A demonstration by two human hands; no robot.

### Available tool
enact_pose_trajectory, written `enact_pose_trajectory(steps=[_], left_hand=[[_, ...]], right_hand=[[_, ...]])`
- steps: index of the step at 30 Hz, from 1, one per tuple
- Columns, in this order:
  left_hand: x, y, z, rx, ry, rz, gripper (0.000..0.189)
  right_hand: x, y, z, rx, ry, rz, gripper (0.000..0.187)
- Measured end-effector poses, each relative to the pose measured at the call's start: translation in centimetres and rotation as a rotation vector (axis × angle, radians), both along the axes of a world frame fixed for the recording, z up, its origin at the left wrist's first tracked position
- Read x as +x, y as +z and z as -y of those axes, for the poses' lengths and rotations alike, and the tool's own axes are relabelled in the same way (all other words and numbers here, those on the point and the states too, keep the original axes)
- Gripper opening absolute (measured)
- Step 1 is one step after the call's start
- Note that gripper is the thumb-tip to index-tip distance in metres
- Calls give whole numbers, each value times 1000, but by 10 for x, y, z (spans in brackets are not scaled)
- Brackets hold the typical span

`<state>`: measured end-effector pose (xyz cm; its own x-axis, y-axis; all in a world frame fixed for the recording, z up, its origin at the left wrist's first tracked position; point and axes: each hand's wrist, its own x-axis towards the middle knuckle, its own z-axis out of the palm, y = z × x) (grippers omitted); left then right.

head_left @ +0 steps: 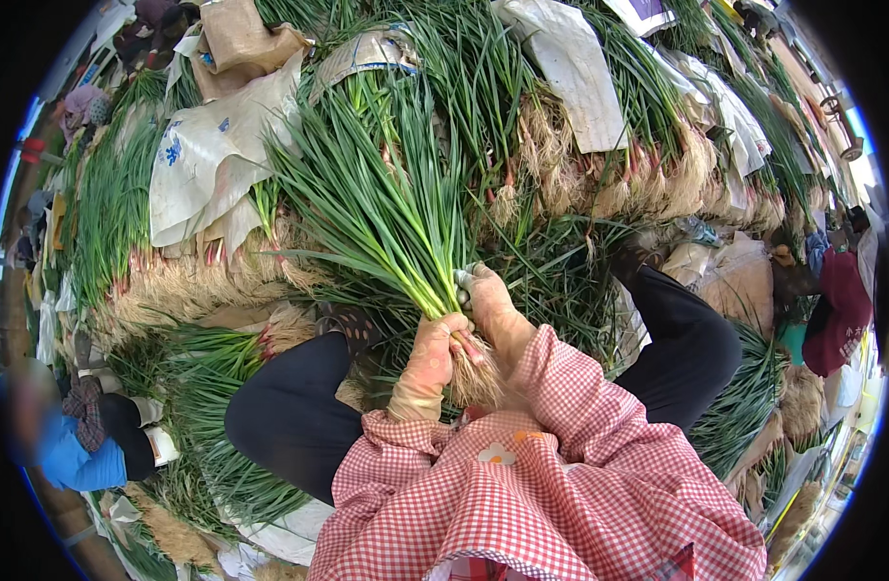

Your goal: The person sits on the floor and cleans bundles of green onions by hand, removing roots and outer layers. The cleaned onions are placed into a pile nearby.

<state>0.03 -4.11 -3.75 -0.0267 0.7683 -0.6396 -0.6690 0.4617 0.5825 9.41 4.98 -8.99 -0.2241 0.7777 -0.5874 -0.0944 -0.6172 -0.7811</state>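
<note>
A bunch of green garlic [397, 210] stands out in front of my chest, leaves fanned away from me and pale roots [473, 378] hanging towards me. Around its reddish stalk bases my gloved left hand [431, 356] is closed. My right hand [488, 294], in a similar thin light glove, grips the stems' right side just beyond the left; its fingertips are partly hidden behind the stems. Loose green leaves [539, 283] litter the ground between my bent legs, under the bunch.
A long row of green garlic [481, 80] runs across the far side, partly covered by woven sacks [212, 156]. Another pile [226, 428] lies by my left knee, and more greens [742, 399] by my right. People [88, 436] sit at the left and a person in maroon [840, 312] at the right.
</note>
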Motion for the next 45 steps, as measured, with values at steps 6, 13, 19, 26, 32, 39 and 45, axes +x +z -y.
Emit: enact_pose_trajectory(steps=[6,13,19,26,32,39,45], left_hand=[[-15,51,3,319,88,91,24],[-43,42,-28,442,131,157,51],[-46,20,-28,402,240,451,40],[-35,21,-25,344,127,371,43],[-27,47,-30,168,215,342,24],[-15,53,-23,258,228,257,25],[9,12,-31,225,144,250,21]], right_hand=[[28,2,-46,-19,348,174,18],[17,19,-84,599,349,882,45],[-6,0,-148,171,523,1080,55],[94,76,-146,284,-210,-301,24],[159,47,-134,676,-21,-90,28],[95,86,-42,310,396,95,25],[129,-30,-9,400,818,654,29]])
